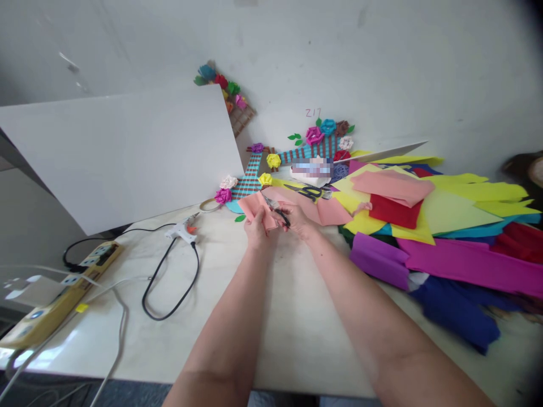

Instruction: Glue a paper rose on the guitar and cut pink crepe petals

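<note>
Pinched in my left hand (pixel 257 227) is a folded piece of salmon-pink crepe paper (pixel 253 204). My right hand (pixel 297 219) is closed round the dark handles of a pair of scissors (pixel 281 216). The scissor blades reach left to the pink paper's upper edge; whether they are cutting into it I cannot tell. Behind my right hand lies more pink crepe paper (pixel 333 211). A second pair of scissors (pixel 311 193) with black and yellow handles rests just beyond. Woven blue-and-brown pieces (pixel 251 176) with paper flowers stand behind my hands.
A glue gun (pixel 183 231) with a looped black cord lies on the table at left, beside a roll of tape (pixel 208 206). Further left is a power strip (pixel 85 270) with cables. A large white board (pixel 127 158) leans behind. Coloured crepe paper (pixel 462 263) is heaped at right.
</note>
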### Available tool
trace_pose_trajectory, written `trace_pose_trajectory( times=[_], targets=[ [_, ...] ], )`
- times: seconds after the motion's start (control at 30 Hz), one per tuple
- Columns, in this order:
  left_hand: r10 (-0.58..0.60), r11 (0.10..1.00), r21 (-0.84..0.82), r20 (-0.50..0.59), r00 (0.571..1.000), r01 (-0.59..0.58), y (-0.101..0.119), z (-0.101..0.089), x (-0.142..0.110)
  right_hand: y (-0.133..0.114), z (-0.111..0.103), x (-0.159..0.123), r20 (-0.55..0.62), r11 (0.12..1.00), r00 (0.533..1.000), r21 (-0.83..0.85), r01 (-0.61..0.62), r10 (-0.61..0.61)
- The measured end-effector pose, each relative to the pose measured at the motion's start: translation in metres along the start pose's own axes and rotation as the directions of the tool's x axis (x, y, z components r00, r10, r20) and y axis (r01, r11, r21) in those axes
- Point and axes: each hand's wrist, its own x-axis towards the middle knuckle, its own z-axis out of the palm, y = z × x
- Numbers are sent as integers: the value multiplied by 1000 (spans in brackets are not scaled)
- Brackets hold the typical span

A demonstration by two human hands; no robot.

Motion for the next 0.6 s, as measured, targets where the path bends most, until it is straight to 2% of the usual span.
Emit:
trace_pose_trajectory(
  times=[0.17, 0.43, 0.6],
  targets=[
    [-19, 1000, -16, -9, 1000, 19, 0, 0, 1, -6, 3, -4, -37, 998, 998, 42, -55, 56],
    [17, 1000, -12, 5, 1000, -17, -2, -2, 5, -6, 1, -5, -13, 997, 997, 34, -70, 71],
    [8, 1000, 12, 118, 993, -9, 4, 0, -6, -6, 1, -4, -4, 997, 998, 46, -58, 58]
  ],
)
